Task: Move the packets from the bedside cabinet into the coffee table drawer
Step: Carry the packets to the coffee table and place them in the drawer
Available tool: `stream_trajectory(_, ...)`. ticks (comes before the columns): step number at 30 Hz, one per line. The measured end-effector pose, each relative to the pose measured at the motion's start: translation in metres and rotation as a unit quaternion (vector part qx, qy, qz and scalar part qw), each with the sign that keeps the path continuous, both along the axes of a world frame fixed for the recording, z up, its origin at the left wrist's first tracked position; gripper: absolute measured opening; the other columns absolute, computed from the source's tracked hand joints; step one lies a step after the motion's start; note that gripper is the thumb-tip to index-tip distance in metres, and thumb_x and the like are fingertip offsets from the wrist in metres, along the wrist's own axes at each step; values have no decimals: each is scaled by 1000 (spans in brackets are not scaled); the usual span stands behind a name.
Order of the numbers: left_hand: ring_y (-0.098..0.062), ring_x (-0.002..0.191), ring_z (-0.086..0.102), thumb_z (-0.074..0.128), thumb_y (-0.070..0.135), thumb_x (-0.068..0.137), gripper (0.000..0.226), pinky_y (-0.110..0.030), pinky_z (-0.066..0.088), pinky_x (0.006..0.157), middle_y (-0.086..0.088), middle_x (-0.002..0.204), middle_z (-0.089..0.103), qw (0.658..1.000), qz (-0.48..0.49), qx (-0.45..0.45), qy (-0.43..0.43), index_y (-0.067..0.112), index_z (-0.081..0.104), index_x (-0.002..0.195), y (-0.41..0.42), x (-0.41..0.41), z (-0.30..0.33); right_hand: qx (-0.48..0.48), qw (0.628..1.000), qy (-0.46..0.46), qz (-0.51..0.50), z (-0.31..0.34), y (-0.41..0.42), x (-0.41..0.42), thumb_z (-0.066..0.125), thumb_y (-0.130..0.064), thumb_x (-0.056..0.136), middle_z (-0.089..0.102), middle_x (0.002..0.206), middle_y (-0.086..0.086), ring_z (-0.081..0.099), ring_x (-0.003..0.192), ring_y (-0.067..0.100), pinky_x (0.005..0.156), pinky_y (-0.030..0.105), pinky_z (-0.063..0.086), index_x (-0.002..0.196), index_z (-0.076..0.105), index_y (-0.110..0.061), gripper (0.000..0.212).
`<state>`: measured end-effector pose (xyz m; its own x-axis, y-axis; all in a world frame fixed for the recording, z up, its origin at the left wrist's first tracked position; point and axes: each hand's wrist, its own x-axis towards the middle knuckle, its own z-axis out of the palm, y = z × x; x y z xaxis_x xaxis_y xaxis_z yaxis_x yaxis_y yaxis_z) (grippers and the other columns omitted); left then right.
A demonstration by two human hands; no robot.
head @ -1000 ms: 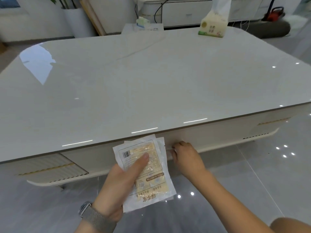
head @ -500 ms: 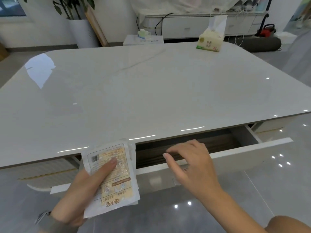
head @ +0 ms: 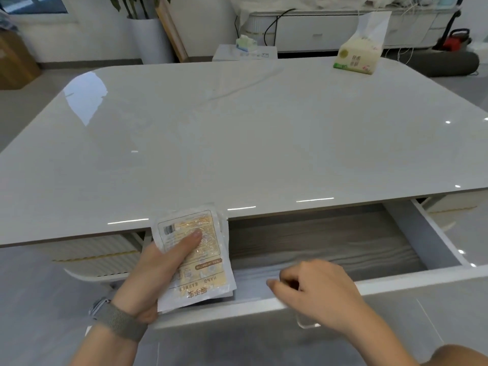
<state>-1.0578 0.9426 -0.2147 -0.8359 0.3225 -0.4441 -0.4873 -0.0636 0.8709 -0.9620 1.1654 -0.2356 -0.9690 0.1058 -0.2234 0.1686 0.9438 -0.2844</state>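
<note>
The left hand [head: 148, 281] grips the packets [head: 195, 257] over the open drawer [head: 330, 244] under the table [head: 237, 141]; the right hand [head: 319, 294], fingers loosely curled, rests on the drawer's front edge.

The left hand [head: 155, 273] covers part of the packets [head: 195, 257], and their count is unclear. Its fingers lie hidden behind them. The right hand [head: 317, 294] is blurred; its grip on the drawer [head: 412, 280] front cannot be told. The surface [head: 237, 133] hides the drawer's back.
</note>
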Motion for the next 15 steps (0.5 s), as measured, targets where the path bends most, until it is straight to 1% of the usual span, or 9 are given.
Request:
stream_trajectory(2,-31,83,73,65,23,76,37,-34,60,59,-17,98,73,1000,-9,-2,0,8,67,110,3,0,-1,-5,1000,-12,-9,3,-2,6,38,-65,86,51,58,1,44,55,8,59,23,37,72,47,-15,52)
stream_trajectory(5,-33,90,71,65,23,76,40,-40,60,71,-15,102,73,1000,-23,-1,-10,11,65,114,8,1,-3,-16,999,-33,-21,4,-4,14,38,-66,85,53,60,-1,47,58,9,62,21,41,76,51,-17,51)
stream_trajectory(7,-30,90,72,65,22,80,34,-40,60,72,-12,100,74,999,-26,-20,-5,12,66,113,13,4,-5,-30,998,-57,-18,3,-4,17,37,-66,87,53,60,0,48,58,10,61,21,40,76,52,-17,53)
stream_trajectory(9,-28,88,73,64,21,84,29,-40,61,73,-9,99,75,999,-27,-39,-11,14,66,112,17,7,-5,-61,990,-124,-7,6,-3,16,32,-67,90,57,59,-3,53,59,8,63,23,42,67,58,-20,58)
stream_trajectory(10,-28,89,72,64,21,84,29,-44,60,77,-9,100,75,998,-29,-44,-19,14,66,113,18,7,-6,-100,980,-171,-9,9,-2,12,29,-66,92,61,58,-8,57,61,6,65,22,44,61,61,-24,61)
stream_trajectory(11,-28,91,72,65,21,84,30,-48,57,82,-9,100,74,998,-34,-50,-26,15,66,113,19,8,-7,-153,966,-209,-18,12,-1,7,26,-65,93,66,62,-12,63,65,7,66,20,46,63,66,-28,62)
stream_trajectory(13,-28,93,72,67,21,84,30,-52,55,87,-8,101,74,996,-53,-67,-29,15,66,113,20,9,-9,-268,939,-211,-46,13,-3,-7,23,-64,93,73,86,-11,69,77,8,73,19,50,96,67,-32,55)
stream_trajectory(14,-27,92,72,67,21,84,30,-50,56,86,-8,100,75,995,-66,-72,-25,15,66,113,20,10,-9,-327,926,-177,-70,13,-9,-14,23,-65,91,71,99,-12,69,83,7,80,24,54,110,60,-34,51)
stream_trajectory(15,-26,90,72,67,21,84,30,-46,57,83,-7,99,75,994,-80,-77,-19,16,66,113,22,11,-9,-400,900,-141,-101,12,-16,-22,26,-65,90,68,108,-13,68,91,7,85,30,56,116,54,-37,47)
